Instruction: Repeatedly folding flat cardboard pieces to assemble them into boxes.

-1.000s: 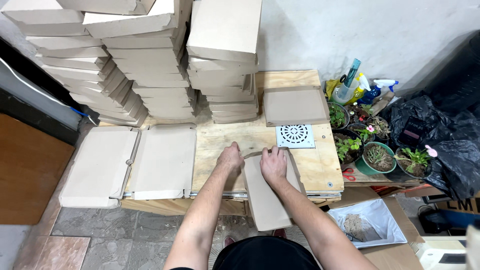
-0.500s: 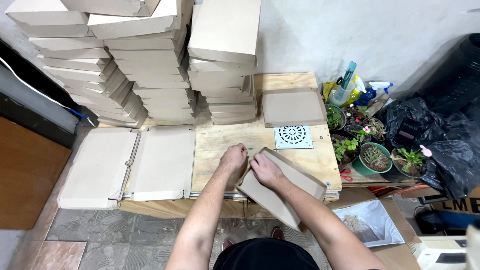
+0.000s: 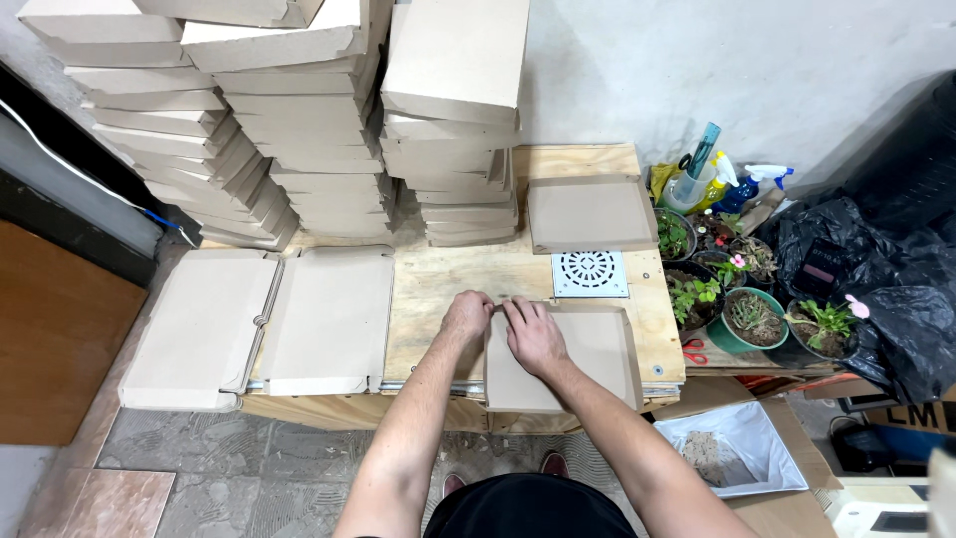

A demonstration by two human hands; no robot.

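Note:
A folded brown cardboard box lies flat on the plywood table, near its front edge. My right hand presses on the box's far left corner. My left hand sits beside it, fingers curled at the same corner and pinching the box's edge. A square metal drain grate lies just beyond the box. Behind the grate rests another closed cardboard box.
Tall stacks of folded boxes fill the back of the table. Unfolded flat box blanks lie at the left. Potted plants, spray bottles and black bags crowd the right. A white bin stands on the floor.
The box was tilted up and angled off the table's front edge; now it lies flat and square on the table, with both hands moved to its far left corner.

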